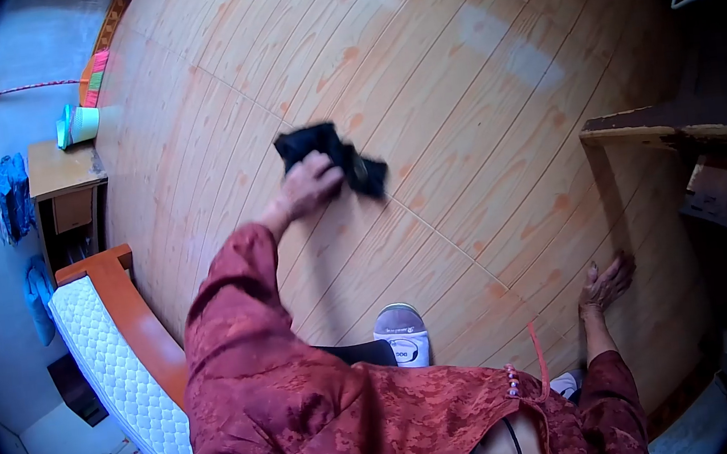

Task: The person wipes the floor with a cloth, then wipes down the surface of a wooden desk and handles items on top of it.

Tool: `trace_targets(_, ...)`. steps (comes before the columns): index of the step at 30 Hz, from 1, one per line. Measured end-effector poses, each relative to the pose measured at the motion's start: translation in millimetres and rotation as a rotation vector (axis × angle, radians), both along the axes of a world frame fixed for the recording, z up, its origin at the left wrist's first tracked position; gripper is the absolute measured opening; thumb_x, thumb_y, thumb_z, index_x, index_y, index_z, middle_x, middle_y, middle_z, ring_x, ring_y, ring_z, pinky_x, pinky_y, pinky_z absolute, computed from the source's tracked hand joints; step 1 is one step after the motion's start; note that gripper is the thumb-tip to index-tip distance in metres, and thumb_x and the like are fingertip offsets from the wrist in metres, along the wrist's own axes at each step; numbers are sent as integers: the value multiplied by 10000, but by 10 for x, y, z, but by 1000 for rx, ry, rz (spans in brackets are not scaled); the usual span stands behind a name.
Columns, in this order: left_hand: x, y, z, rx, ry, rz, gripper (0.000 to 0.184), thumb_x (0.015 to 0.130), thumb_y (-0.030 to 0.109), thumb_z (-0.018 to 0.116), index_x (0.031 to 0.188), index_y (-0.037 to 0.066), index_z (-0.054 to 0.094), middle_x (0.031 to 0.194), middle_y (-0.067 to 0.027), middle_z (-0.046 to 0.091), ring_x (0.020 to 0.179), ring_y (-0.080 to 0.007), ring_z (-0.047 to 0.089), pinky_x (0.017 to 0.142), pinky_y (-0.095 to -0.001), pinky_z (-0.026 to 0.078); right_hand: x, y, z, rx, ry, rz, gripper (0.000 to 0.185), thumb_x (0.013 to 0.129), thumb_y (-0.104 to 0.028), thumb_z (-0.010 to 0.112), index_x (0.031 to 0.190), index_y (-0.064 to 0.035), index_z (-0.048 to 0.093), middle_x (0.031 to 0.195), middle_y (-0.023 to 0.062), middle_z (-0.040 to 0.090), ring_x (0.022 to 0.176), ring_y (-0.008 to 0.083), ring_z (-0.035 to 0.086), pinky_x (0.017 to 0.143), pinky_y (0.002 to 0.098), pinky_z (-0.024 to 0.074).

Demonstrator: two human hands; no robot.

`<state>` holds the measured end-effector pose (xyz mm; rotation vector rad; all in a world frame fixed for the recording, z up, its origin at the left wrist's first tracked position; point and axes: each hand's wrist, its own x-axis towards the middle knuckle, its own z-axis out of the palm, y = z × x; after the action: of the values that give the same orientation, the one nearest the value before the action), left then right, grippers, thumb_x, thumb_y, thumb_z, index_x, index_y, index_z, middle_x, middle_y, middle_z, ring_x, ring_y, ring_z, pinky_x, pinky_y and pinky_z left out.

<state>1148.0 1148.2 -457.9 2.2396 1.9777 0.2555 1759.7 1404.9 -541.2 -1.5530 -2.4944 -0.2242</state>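
Observation:
A crumpled black cloth [362,171] lies on the wood-patterned floor [422,113], slightly blurred by motion. My left hand [314,183] presses on its left part with bent fingers and holds it. Off to the right, my right hand [607,282] has its fingers stretched out and the thumb apart, with nothing in it. It is low over the floor or resting on it; I cannot tell which.
My shoe [403,335] is at the lower middle. A bed with a white mattress [120,371] and a wooden cabinet [66,176] stand at the left, with a green bin [84,123] beyond. Worn wooden furniture [666,130] juts in from the right.

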Motion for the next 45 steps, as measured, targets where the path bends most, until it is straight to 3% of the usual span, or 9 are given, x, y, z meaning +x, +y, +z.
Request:
trace_targets(3, -622, 430, -342, 86, 258, 329, 390, 770, 131, 602, 1151, 128, 520, 1047, -154, 508, 962, -372, 523, 696, -464, 499, -8, -17, 12, -30, -39, -43, 717, 891, -553, 396, 1438, -105, 277, 1452, 230, 291, 1347, 417, 254, 1072, 551, 201)
trace_targets(5, -755, 939, -239, -261, 239, 752, 299, 815, 128, 577, 1113, 149, 577, 1031, -196, 562, 982, -403, 559, 779, -467, 504, 5, -30, 13, -29, -44, -56, 735, 893, -602, 340, 1432, -105, 280, 1448, 245, 290, 1335, 437, 270, 1053, 566, 225)
trace_targets(10, -239, 1625, 282, 276, -50, 858, 232, 841, 195, 605, 1071, 169, 600, 1043, -164, 587, 975, -359, 564, 771, -449, 484, 47, -1, -105, -19, -61, -73, 769, 880, -641, 334, 1417, -92, 298, 1434, 257, 307, 1328, 454, 278, 1041, 576, 251)
trace_targets(17, 1922, 1807, 161, 350, -404, 146, 564, 704, 14, 690, 1239, 77, 523, 1167, -127, 594, 984, -344, 584, 813, -386, 509, -39, -43, 27, -68, -76, -115, 733, 856, -573, 422, 1388, -81, 314, 1460, 237, 253, 1344, 463, 231, 1038, 614, 240)
trace_targets(23, 2986, 2038, -369, 57, -82, -554, 462, 810, 194, 526, 1272, 190, 512, 1250, -117, 443, 1134, -278, 477, 599, -327, 524, -95, -18, 152, -91, -26, -97, 719, 873, -587, 382, 1373, -74, 329, 1460, 239, 242, 1341, 477, 214, 1026, 625, 227)
trace_targets(30, 1661, 3235, -449, 171, 78, -131, 306, 836, 215, 551, 1139, 182, 588, 1059, -69, 552, 967, -268, 561, 633, -372, 515, -69, -2, 91, -135, -29, -116, 790, 878, -662, 303, 1394, -65, 309, 1455, 248, 254, 1336, 475, 226, 1032, 624, 220)
trace_targets(34, 1018, 3540, -471, 161, 171, 533, 393, 821, 223, 602, 1206, 175, 543, 1109, -89, 581, 1030, -331, 546, 790, -435, 494, -76, -17, 105, -108, 9, -116, 775, 882, -652, 306, 1387, -64, 323, 1443, 255, 270, 1327, 482, 237, 1030, 632, 219)
trace_targets(39, 839, 3386, -299, 182, -619, 727, 346, 842, 225, 638, 1157, 84, 616, 1051, -133, 659, 974, -280, 616, 841, -381, 484, -126, -32, 187, -143, 36, -144, 746, 834, -558, 474, 1380, -74, 314, 1453, 250, 248, 1329, 473, 238, 1038, 637, 214)
trace_targets(45, 1502, 2670, 1035, -35, -1374, 689, 287, 904, 143, 577, 1136, -24, 598, 1010, -91, 643, 887, -150, 616, 818, -278, 498, -78, -83, 195, -205, 47, -190, 806, 766, -459, 632, 1391, -91, 280, 1459, 251, 232, 1337, 478, 215, 1045, 640, 204)
